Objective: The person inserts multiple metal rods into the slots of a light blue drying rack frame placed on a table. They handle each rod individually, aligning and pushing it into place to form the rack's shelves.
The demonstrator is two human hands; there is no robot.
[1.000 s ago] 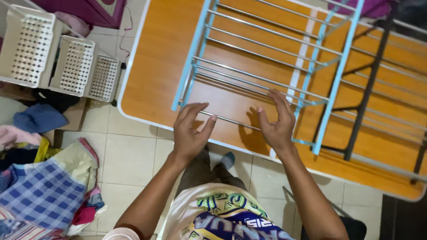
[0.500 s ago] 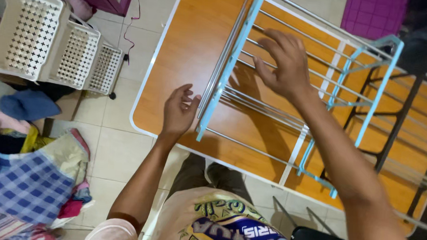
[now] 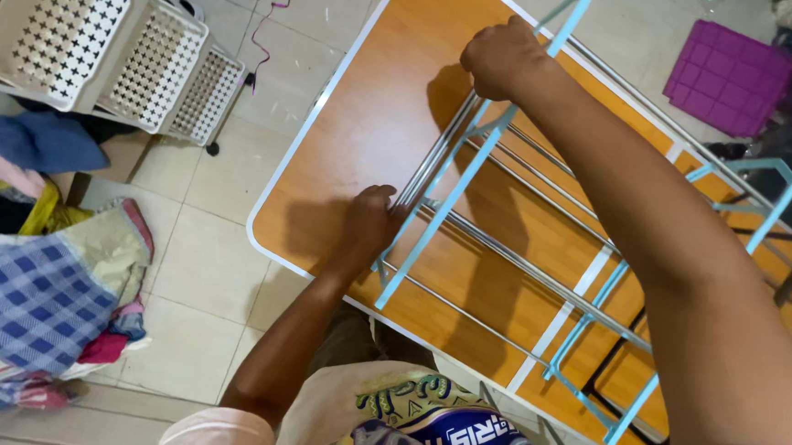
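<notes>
A light-blue metal drying rack (image 3: 472, 177) with silver rods lies on an orange wooden table (image 3: 374, 125). My left hand (image 3: 370, 225) grips the near end of the rack's bundled silver rods by the blue side bar. My right hand (image 3: 502, 57) is closed in a fist on the far end of the same side of the rack, near the table's far edge. My right arm stretches across the rack and hides part of it.
White perforated plastic baskets (image 3: 105, 35) stand on the tiled floor at upper left. A pile of clothes with a blue checked cloth (image 3: 29, 296) lies at lower left. A purple square mat (image 3: 727, 78) is at upper right. A black frame (image 3: 618, 406) lies under the rack's right end.
Both hands went from open, hovering over the rods, to gripping the rack's left side. My right hand reached to the far end. The view shifted right and the rack looks turned.
</notes>
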